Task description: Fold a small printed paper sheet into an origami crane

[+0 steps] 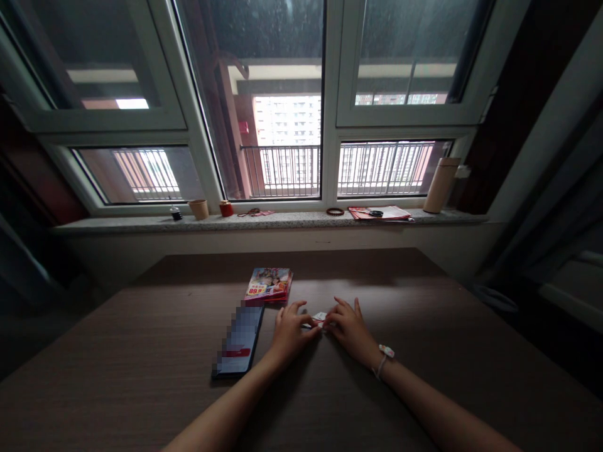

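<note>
Small paper slip (319, 318), white with a touch of red, sits at the middle of the table (424, 376), held between my two hands. I cannot tell whether it touches the wood.

From the left, a long dark flat pack (240, 342) lies near my left forearm. A stack of bright leaflets (268, 284) rests just beyond the pack's far end.

Next comes my left hand (289, 333), thumb and forefinger pressed together on the slip's left edge, the other fingers curled. My right hand (348, 326) pinches the opposite edge the same way, with a band (385, 353) on that wrist. The slip is too small for me to read it or to see whether it is folded.

To handle it well, I judge I should keep both pinches light and near the edges. My wrists should be down on the table for steadiness. I should also avoid pulling the two sides against each other, since paper this thin would probably tear.

At the far side, the windowsill (292, 220) carries cups and papers.
</note>
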`<action>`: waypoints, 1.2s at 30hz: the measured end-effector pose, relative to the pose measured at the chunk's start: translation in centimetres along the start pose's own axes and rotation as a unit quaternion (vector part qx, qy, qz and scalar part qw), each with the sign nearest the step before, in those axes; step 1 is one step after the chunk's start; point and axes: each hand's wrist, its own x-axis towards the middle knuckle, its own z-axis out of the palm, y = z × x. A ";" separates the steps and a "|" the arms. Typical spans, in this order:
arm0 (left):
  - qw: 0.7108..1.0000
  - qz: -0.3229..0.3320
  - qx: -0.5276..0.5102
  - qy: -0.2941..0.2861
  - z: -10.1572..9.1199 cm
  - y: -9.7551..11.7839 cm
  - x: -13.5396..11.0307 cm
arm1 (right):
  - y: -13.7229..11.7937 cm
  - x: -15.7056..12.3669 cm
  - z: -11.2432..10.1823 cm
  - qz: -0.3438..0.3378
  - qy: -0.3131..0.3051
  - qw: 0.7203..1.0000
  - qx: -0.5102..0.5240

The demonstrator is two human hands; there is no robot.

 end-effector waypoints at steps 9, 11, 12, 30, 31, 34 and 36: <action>1.000 -0.013 -0.008 0.005 0.1 0.1 0.2 | 0.5 0.1 -0.3 0.006 0.000 0.999 0.034; 1.000 -0.017 -0.010 0.003 0.2 0.1 0.2 | 0.7 0.0 -0.5 0.001 -0.007 0.999 0.037; 1.000 -0.017 -0.012 0.003 0.2 0.1 0.2 | 0.7 0.0 -0.6 0.000 -0.009 0.999 0.039; 0.999 -0.029 -0.033 0.024 1.0 -0.2 0.5 | 1.1 0.3 0.1 0.063 0.031 0.997 -0.041; 0.999 -0.029 -0.031 0.025 1.0 -0.2 0.5 | 1.2 0.3 0.1 0.062 0.031 0.997 -0.043; 0.999 -0.034 -0.028 0.024 1.0 0.0 0.6 | 1.2 0.3 0.2 0.064 0.028 0.997 -0.040; 0.998 -0.041 -0.030 0.027 1.0 0.1 0.6 | 1.2 0.4 0.1 0.068 0.024 0.997 -0.032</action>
